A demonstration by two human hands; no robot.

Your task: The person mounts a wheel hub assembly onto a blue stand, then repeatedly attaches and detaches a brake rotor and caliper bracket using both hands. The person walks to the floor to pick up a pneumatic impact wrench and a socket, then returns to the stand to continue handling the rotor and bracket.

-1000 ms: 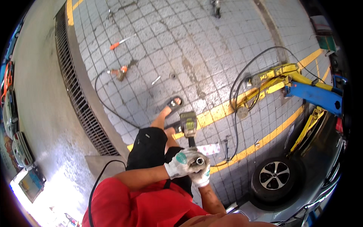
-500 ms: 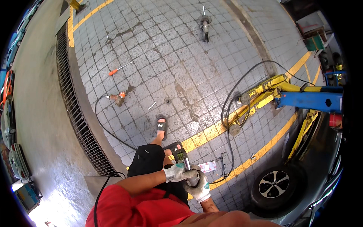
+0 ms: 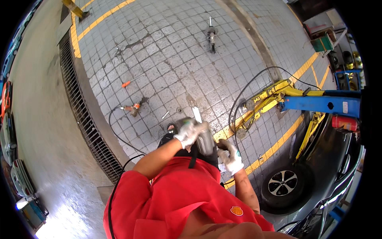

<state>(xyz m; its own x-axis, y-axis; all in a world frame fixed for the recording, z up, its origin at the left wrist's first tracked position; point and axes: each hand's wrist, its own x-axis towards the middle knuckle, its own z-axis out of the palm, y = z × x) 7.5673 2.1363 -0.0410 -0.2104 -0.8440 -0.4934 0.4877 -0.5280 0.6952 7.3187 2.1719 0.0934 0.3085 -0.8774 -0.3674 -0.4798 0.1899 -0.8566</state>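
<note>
My left hand, in a whitish work glove, is closed round the upper part of a shock absorber strut. The strut stands roughly upright in front of my legs, its shiny rod pointing away from me, and motion blurs its grey body. Just right of it is my gloved right hand, apart from the strut, with its fingers loosely spread and nothing visible in them. A similar strut lies on the tiled floor farther ahead.
To the left ahead lie an orange-handled screwdriver and an air impact wrench on a hose. A small light-coloured rod and a dark ring are nearer. On the right are a yellow lift arm and a car wheel.
My right hand has let go of the strut and moved right. The left hand has carried the strut up and farther from me. My view has shifted as my body moved.
</note>
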